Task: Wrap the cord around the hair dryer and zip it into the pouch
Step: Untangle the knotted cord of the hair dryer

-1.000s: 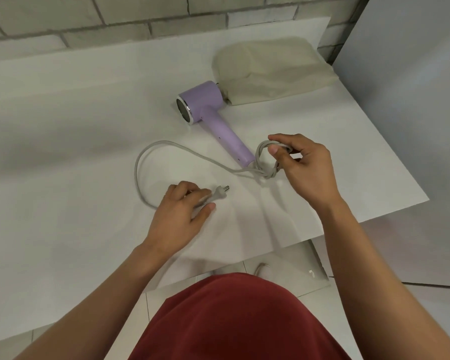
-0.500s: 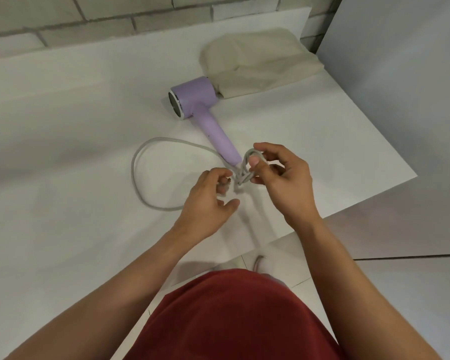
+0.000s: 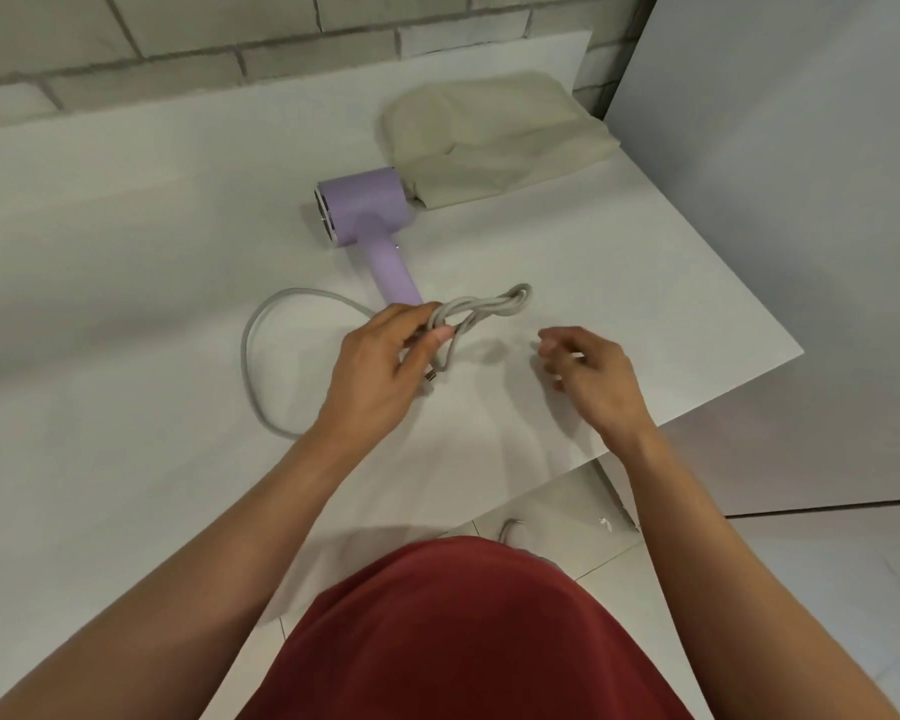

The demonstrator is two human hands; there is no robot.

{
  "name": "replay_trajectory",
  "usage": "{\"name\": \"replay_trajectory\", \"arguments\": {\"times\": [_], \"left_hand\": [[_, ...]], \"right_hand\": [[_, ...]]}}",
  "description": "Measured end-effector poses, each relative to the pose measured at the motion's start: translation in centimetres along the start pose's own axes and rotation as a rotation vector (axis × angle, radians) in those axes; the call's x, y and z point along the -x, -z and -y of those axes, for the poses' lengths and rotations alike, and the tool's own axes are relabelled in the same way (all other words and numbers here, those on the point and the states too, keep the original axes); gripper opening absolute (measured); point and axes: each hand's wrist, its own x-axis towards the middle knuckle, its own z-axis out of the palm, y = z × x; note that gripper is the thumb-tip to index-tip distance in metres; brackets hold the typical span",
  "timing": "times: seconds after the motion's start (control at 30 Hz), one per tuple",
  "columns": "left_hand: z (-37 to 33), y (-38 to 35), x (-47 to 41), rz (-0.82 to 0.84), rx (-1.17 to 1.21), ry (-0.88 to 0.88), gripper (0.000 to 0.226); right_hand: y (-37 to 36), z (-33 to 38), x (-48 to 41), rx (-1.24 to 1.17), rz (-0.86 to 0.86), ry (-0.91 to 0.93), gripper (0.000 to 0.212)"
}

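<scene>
Grey cord (image 3: 481, 307) (bunched in loops) sits pinched in the left hand (image 3: 380, 363). Right hand (image 3: 591, 374) hovers nearby, fingers loosely spread, holding nothing.

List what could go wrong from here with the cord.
The left hand alone pinches the gathered cord; the right hand is open and off it, so the coils may spring loose. A long slack loop lies on the table and could snag the hair dryer.
</scene>
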Motion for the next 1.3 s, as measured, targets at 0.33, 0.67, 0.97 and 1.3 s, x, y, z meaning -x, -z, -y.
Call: {"name": "replay_trajectory", "arguments": {"times": [0.33, 0.67, 0.97, 1.3], "left_hand": [[-1.7, 4.5, -4.7, 0.287, -0.010, -0.064, 0.035], [-2.2, 4.8, -5.6, 0.345, 0.421, 0.249, 0.026], [1.5, 5.7, -3.4, 0.192, 0.048, 0.026, 0.044], [3.8, 4.8, -0.7, 0.132, 0.058, 0.185, 0.036]], "right_hand": [[-0.8, 7.1, 1.7, 0.268, -0.001, 0.772, 0.070], [-1.8, 7.7, -0.4, -0.078, 0.044, 0.540, 0.022], [-1.3, 7.3, -0.6, -0.322, 0.042, 0.361, 0.017], [-1.0, 7.3, -1.0, -0.418, 0.025, 0.329, 0.020]]}}
